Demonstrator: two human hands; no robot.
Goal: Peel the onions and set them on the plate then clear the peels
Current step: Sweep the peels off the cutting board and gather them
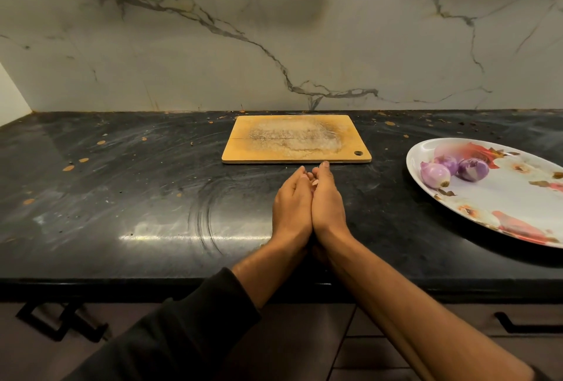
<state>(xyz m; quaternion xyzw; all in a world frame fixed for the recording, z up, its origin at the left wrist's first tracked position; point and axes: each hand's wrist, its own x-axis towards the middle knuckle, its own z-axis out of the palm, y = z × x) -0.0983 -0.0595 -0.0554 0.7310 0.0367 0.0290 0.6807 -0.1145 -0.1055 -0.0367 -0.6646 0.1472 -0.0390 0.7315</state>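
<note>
My left hand [291, 205] and my right hand [327, 204] are pressed side by side above the black counter, cupped together just in front of the wooden cutting board [295, 140]. Pinkish onion peels [313, 182] show in the gap between the fingers; most of what they hold is hidden. Three peeled purple onions [454, 168] lie on the left part of the floral oval plate [502, 197] at the right.
The cutting board is bare apart from pale scuff marks. Small orange specks are scattered over the counter [137, 182]. A marble backsplash rises behind. Drawer handles [524, 324] sit below the counter's front edge.
</note>
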